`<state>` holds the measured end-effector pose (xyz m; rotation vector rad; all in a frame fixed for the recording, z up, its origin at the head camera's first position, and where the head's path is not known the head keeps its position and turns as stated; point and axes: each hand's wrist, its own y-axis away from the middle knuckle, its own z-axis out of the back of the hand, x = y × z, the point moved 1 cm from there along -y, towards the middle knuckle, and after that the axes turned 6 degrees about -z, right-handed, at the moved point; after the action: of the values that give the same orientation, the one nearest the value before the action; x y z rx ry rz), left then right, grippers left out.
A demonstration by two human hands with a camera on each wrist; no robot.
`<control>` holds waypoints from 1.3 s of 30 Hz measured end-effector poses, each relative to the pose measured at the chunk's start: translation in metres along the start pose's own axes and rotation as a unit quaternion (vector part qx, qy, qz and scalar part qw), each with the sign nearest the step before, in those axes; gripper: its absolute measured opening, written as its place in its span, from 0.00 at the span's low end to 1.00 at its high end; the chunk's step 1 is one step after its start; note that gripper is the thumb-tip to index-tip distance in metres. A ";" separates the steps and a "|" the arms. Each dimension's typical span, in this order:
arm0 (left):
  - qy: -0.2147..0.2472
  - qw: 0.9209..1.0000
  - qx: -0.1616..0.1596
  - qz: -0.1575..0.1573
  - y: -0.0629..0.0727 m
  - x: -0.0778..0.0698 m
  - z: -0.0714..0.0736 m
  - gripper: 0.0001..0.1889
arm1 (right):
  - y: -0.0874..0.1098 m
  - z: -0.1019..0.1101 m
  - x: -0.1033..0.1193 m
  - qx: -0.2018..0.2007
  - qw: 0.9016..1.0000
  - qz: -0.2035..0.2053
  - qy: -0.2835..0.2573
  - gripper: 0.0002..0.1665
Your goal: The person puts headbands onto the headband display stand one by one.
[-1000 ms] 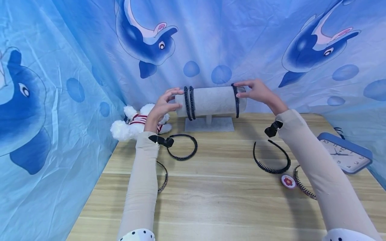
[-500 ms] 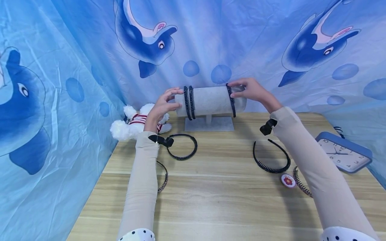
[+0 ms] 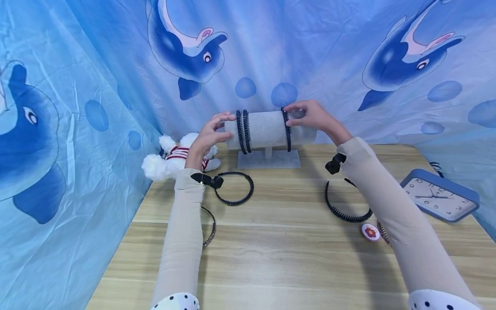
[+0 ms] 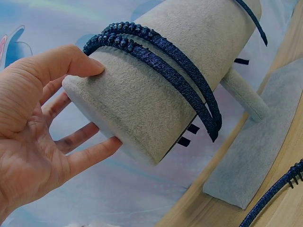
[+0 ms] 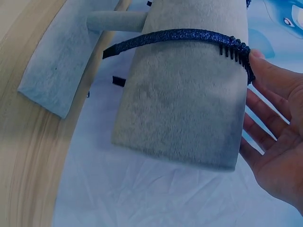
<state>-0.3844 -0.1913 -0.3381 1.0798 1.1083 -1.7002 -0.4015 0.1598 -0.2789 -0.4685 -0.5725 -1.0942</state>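
Note:
A grey padded roll (image 3: pixel 265 129) on a flat-based stand (image 3: pixel 280 160) stands near the back of the table. My left hand (image 3: pixel 209 135) grips the roll's left end, thumb on the near side, as the left wrist view shows. Two dark glittery headbands, an outer headband (image 4: pixel 165 78) and an inner headband (image 4: pixel 189 66), sit side by side over the roll near that hand. Right of the roll's middle, another dark toothed headband (image 5: pixel 175 35) lies over it. My right hand (image 3: pixel 310 117) pinches this headband at its beaded top between thumb and fingers.
On the wooden table (image 3: pixel 271 258) lie a headband (image 3: pixel 251 193) and a second headband (image 3: pixel 212 234) at left. At right are another headband (image 3: pixel 345 217), a round flower badge (image 3: pixel 370 232) and a blue clock (image 3: pixel 441 196). A white plush toy (image 3: pixel 155 167) lies behind my left arm.
My right hand has slid its headband leftward along the roll, from near the right end towards the middle. The left hand and the two headbands beside it have stayed put.

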 end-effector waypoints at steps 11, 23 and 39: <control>-0.003 1.000 -0.001 -0.003 0.001 0.001 0.003 0.28 | -0.008 -0.010 0.010 0.006 1.000 0.021 0.014 0.32; 0.006 1.000 0.014 0.009 0.012 -0.023 -0.003 0.30 | -0.015 -0.022 0.024 0.004 1.000 0.020 0.006 0.32; -0.002 1.000 0.015 0.002 0.014 -0.025 -0.004 0.28 | -0.022 -0.035 0.038 0.004 0.999 0.047 0.003 0.31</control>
<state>-0.3630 -0.1876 -0.3192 1.0963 1.0812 -1.7202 -0.4017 0.1031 -0.2796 -0.4805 -0.5438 -1.0025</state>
